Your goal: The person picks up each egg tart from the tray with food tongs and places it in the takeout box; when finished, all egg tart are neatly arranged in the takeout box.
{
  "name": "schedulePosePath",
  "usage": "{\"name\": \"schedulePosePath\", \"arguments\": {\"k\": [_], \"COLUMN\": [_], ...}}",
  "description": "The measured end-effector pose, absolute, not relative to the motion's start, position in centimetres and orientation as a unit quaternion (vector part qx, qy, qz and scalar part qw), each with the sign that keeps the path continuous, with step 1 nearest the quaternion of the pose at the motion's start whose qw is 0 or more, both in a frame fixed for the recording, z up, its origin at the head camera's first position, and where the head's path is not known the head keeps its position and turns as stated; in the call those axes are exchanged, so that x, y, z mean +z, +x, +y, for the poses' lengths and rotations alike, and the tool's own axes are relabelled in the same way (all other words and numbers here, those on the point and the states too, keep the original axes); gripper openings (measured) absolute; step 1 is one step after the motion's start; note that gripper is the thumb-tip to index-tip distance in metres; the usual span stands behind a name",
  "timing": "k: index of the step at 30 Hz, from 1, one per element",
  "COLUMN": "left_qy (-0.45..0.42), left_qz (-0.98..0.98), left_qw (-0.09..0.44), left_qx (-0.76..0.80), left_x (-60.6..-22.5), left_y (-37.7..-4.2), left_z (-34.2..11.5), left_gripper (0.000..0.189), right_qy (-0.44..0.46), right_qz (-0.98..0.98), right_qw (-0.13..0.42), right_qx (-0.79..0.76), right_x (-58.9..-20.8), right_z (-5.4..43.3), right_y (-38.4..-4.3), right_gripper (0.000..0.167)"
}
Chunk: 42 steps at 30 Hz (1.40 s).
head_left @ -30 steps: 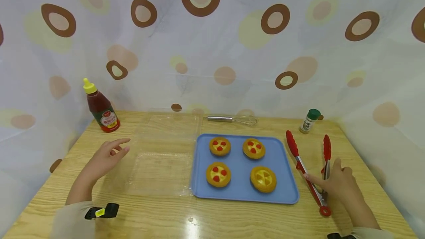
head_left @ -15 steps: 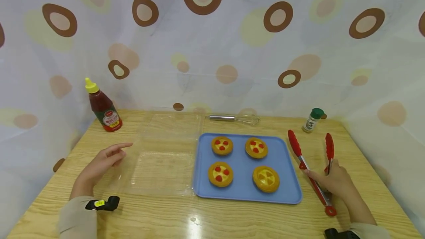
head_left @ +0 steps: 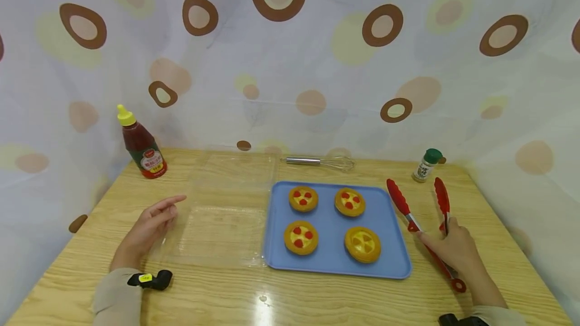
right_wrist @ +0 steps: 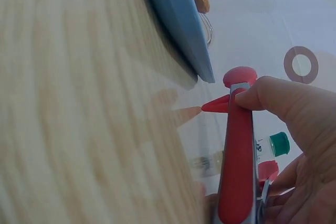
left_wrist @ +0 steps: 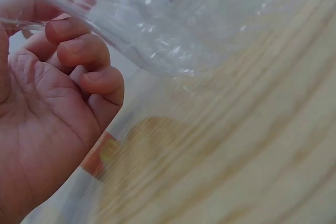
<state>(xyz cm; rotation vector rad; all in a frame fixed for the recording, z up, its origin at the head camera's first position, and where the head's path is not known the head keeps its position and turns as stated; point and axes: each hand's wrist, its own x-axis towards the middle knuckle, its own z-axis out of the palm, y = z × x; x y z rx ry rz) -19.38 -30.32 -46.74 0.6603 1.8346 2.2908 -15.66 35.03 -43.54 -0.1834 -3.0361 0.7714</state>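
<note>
In the head view my left hand (head_left: 151,225) is at the left edge of a clear plastic container (head_left: 222,235), which lies opened out on the table. The left wrist view shows the fingers curled, and the container's thin rim (left_wrist: 142,61) runs between thumb and fingers. My right hand (head_left: 457,248) grips a pair of red-tipped metal tongs (head_left: 430,245), with the thumb on one arm and the fingers round the other. The tong tips are spread apart and point toward the back. Beside them, a blue tray (head_left: 326,258) bears several small tarts (head_left: 301,238).
A sauce bottle (head_left: 142,150) with a yellow cap stands at the back left. Along the back lies a whisk (head_left: 317,162). At the back right is a small green-capped seasoning jar (head_left: 427,166). A patterned curtain (head_left: 290,64) closes off the back and sides.
My right hand has closed round the tongs, and their tips have swung slightly left. The left hand has shifted a little right, its fingers now at the container's edge.
</note>
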Motion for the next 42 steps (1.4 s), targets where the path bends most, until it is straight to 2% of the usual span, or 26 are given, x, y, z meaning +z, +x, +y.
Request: {"name": "schedulePosePath", "arguments": {"k": [3,7,10,15,22,27,36,42], "left_qy": [0.227,0.222,0.212,0.201,0.208,0.204,0.205,0.205], "left_qz": [0.587,0.583,0.59,0.592,0.584,0.585,0.588,0.588], "left_qw": [0.063,0.061,0.063,0.066,0.071,0.068,0.063,0.059], "left_qx": [0.775,0.779,0.777,0.778,0.782,0.782,0.78,0.78], "left_x": [-47.1,-47.3,-47.3,-47.1,-47.2,-47.1,-47.2,-46.9], "left_y": [-19.2,-19.0,-18.9,-18.9,-18.8,-18.7,-19.1,-19.4], "left_z": [-30.1,-29.8,-29.8,-29.8,-29.8,-29.8,-29.8,-30.1], "left_gripper": [0.043,0.043,0.043,0.043,0.043,0.043,0.043,0.042], "right_qy": [-0.056,-0.055,-0.059,-0.07,-0.057,-0.037,0.122,0.166], "right_qz": [-0.971,-0.971,-0.97,-0.968,-0.964,-0.962,-0.93,-0.935], "right_qw": [0.017,0.011,0.007,0.015,0.078,0.11,0.257,0.202], "right_qx": [0.234,0.231,0.234,0.24,0.249,0.248,0.234,0.238], "right_x": [-43.7,-43.8,-44.1,-44.5,-44.9,-44.1,-42.7,-40.7], "right_z": [35.3,35.7,35.7,35.7,35.7,35.5,34.7,32.5], "right_y": [-15.6,-15.5,-15.2,-15.1,-15.1,-14.9,-15.6,-16.5], "right_gripper": [0.065,0.095,0.105,0.103,0.088,0.084,0.069,0.068]}}
